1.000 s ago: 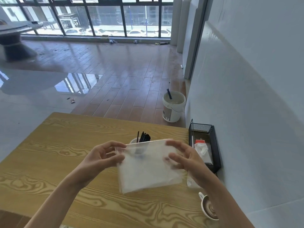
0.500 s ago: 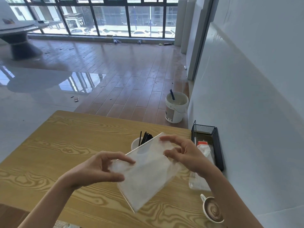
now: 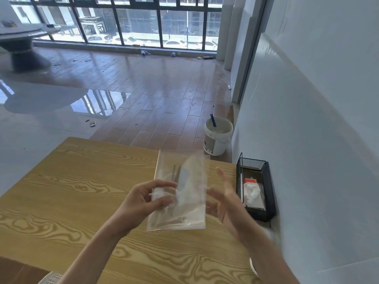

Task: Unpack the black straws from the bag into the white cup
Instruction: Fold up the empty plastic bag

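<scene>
The clear plastic bag [image 3: 181, 193] stands upright in front of me, above the wooden table [image 3: 71, 187], its long side vertical and its bottom edge toward me. My left hand [image 3: 143, 201] pinches it by the lower left edge, thumb and fingers closed on the film. My right hand [image 3: 227, 203] is open just beside the bag's right edge, fingers spread and blurred; I cannot tell whether it touches the plastic. Through the film I make out a few black straws [image 3: 176, 171] and a pale rounded shape that may be the white cup behind the bag, but the plastic blurs it too much to be sure. To my right, against the white wall, sits a black mesh tray [image 3: 268, 201] holding a white crumpled tissue [image 3: 252, 192] and something red. Beyond the table's far edge, a white bucket [image 3: 217, 140] stands on the wood-tile floor near the wall.
</scene>
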